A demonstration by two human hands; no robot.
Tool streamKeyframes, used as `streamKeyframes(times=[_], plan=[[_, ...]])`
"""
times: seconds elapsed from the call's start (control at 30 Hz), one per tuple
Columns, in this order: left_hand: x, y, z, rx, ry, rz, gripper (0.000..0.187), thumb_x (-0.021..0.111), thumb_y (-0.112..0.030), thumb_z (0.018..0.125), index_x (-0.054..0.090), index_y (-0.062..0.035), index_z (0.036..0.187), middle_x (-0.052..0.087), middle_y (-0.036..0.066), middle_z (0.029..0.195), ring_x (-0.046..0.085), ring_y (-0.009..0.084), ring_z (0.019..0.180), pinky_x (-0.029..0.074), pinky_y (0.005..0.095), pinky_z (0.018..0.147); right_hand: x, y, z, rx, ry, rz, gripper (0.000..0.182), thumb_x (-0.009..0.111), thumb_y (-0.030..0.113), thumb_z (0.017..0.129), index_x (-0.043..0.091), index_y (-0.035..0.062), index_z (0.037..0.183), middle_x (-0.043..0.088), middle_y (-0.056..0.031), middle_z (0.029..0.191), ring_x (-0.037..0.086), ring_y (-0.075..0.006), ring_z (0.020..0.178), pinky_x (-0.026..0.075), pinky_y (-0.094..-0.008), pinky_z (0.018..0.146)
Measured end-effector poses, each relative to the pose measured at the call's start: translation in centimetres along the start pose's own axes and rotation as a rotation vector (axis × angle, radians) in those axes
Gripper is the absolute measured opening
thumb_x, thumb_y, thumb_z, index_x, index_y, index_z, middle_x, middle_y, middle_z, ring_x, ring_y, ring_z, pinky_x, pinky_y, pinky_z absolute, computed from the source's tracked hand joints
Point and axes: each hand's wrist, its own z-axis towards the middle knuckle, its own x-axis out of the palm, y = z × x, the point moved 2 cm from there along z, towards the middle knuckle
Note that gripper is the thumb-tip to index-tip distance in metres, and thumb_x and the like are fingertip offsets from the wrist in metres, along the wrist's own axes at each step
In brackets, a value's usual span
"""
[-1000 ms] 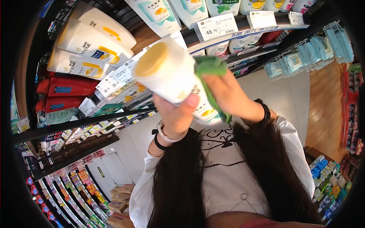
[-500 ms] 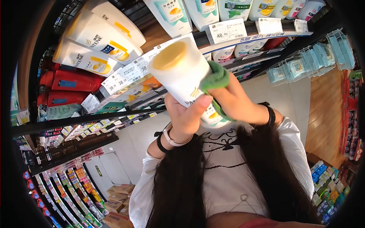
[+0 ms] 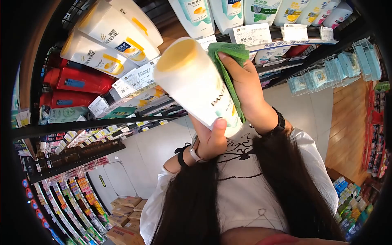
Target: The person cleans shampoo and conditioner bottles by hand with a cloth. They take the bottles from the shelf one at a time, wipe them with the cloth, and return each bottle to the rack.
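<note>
Fingers of our left hand (image 3: 210,141) clamp the white bottle's (image 3: 196,83) base, raised before the far shelf (image 3: 286,38); our right hand (image 3: 245,85) presses a green cloth (image 3: 226,55) against its side. Smooth plastic, probably slippery and hefty: we grip low.

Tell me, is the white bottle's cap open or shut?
Shut: the yellow cap sits flat and flush on the white bottle, with no lid flipped up.
</note>
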Motion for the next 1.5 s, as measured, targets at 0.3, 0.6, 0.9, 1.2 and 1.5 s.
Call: streamKeyframes(times=[0.3, 0.6, 0.9, 1.2, 1.5], plan=[[-0.9, -1.2, 1.6, -0.427, -0.035, -0.652, 0.045, 0.027, -0.035, 0.093, 0.032, -0.0047, 0.126, 0.047, 0.008, 0.115, 0.048, 0.0179, 0.102, 0.037, 0.0308, 0.089, -0.8, -0.3, -1.5, -0.379, 0.475, -0.239, 0.033, 0.038, 0.020, 0.089, 0.043, -0.0009, 0.114, 0.047, -0.0117, 0.114, 0.047, -0.0214, 0.100, 0.037, -0.0330, 0.086], [-3.3, -1.1, 2.8, -0.201, 0.147, -0.618, 0.041, 0.029, -0.028, 0.094, 0.030, -0.0064, 0.129, 0.042, 0.008, 0.121, 0.041, 0.0162, 0.112, 0.032, 0.0310, 0.094, -0.4, 0.1, -2.8, -0.952, 0.949, -1.068, 0.040, 0.062, 0.021, 0.070, 0.054, 0.0070, 0.106, 0.055, -0.0119, 0.106, 0.050, -0.0301, 0.100, 0.036, -0.0424, 0.086], [-3.0, -2.0, 4.2, -0.518, 0.110, -1.028, 0.047, 0.029, -0.038, 0.093, 0.036, -0.0026, 0.124, 0.047, 0.013, 0.118, 0.049, 0.0214, 0.105, 0.040, 0.0355, 0.090, -1.5, 0.8, -3.9, -1.025, 0.914, -1.084, 0.036, 0.054, 0.024, 0.075, 0.054, -0.0022, 0.100, 0.056, -0.0143, 0.102, 0.054, -0.0333, 0.097, 0.039, -0.0427, 0.088], [-2.0, -1.9, 4.7, -0.413, 0.000, -0.806, 0.046, 0.025, -0.035, 0.094, 0.039, -0.0012, 0.121, 0.050, 0.012, 0.115, 0.051, 0.0211, 0.102, 0.040, 0.0364, 0.088, -3.4, 1.6, -3.5, -0.965, 1.088, -0.981, 0.029, 0.053, 0.022, 0.078, 0.060, -0.0035, 0.091, 0.059, -0.0152, 0.101, 0.051, -0.0337, 0.104, 0.038, -0.0445, 0.091], [-2.6, -0.7, 5.9, -0.238, 0.238, -0.832, 0.055, 0.025, -0.041, 0.092, 0.028, -0.0020, 0.130, 0.042, 0.019, 0.124, 0.050, 0.0303, 0.100, 0.039, 0.0426, 0.090, -4.9, 4.1, -3.6, -0.424, 0.521, -0.574, 0.034, 0.058, 0.008, 0.075, 0.047, -0.0012, 0.107, 0.057, -0.0168, 0.096, 0.056, -0.0298, 0.091, 0.045, -0.0358, 0.079]])
